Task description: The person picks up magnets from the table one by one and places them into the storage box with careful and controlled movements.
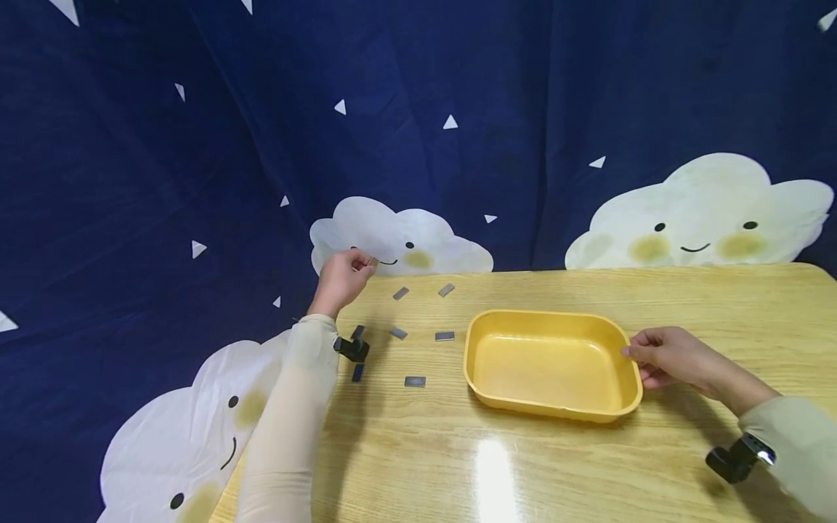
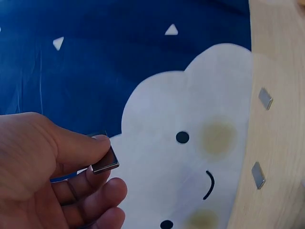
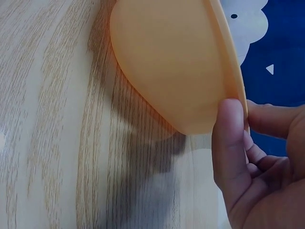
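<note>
Between thumb and fingers, my left hand [image 1: 343, 279] pinches a small flat rectangular piece [image 2: 106, 163], dark and shiny with a metallic edge. It is held up over the table's far left edge, in front of the curtain. My right hand [image 1: 676, 357] grips the right end of a yellow plastic tub [image 1: 549, 415], thumb on the inner side of the rim. The tub stands on the table with nothing visible inside. Several similar grey pieces lie scattered left of it, among them one near the tub [image 1: 445, 336] and one closer to me [image 1: 415, 381].
The wooden table [image 1: 418, 450] carries a bright light reflection at its front. A dark blue curtain [image 1: 405, 145] with white clouds and triangles hangs along the back and left sides. Two dark pieces lie by the left sleeve, one of them [image 1: 357, 373] close to the table edge.
</note>
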Available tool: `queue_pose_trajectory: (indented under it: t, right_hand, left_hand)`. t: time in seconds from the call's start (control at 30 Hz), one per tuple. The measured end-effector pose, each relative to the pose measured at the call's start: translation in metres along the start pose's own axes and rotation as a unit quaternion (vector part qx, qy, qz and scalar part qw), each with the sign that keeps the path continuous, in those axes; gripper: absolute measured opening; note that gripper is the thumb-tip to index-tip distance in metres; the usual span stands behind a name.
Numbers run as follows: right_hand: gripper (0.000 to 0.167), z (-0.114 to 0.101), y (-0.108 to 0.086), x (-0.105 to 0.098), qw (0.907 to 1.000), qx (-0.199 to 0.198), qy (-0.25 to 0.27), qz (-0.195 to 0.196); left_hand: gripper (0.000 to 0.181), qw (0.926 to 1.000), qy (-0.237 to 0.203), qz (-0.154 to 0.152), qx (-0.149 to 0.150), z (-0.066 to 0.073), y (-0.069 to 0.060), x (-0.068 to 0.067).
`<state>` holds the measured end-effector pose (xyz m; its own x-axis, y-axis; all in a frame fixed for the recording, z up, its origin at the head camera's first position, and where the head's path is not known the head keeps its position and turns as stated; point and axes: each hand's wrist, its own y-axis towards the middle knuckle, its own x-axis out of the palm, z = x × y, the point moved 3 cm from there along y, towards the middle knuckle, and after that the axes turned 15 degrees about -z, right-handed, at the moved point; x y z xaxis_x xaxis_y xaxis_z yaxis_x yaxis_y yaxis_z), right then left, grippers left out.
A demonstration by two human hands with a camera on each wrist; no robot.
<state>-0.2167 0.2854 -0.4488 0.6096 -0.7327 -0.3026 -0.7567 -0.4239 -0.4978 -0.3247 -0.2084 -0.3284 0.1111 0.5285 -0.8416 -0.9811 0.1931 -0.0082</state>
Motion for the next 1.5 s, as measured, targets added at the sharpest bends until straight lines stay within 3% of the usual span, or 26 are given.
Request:
queue_pose_trajectory:
  t: [0.3,0.53,0.93,1.13,1.5]
  right_hand:
    - [0.037,0.003,-0.001,-0.001,1.0,-0.005,0.001,-0.001]
    - [0.037,0.007,-0.003,-0.001,0.9999,-0.011,0.001,-0.008]
    - [0.034,0.002,-0.003,-0.001,0.9997,-0.021,0.002,-0.015]
    - [0.034,-0.001,-0.001,-0.002,0.9993,-0.035,-0.005,-0.016]
    - [0.035,-0.002,0.003,0.0,0.9995,-0.031,0.0,-0.009]
  left_hand:
    - [0.011,0.999,0.018,0.002,0.041,0.026,-0.013,0.014]
    - [0.007,0.9951,0.035,-0.033,0.086,0.05,-0.027,0.03]
    - [0.004,0.9849,0.058,-0.053,0.155,0.075,-0.041,0.056]
    - [0.003,0.9832,0.036,-0.062,0.168,0.083,-0.049,0.065]
    - [0.006,0.9786,0.046,-0.077,0.185,0.091,-0.052,0.079]
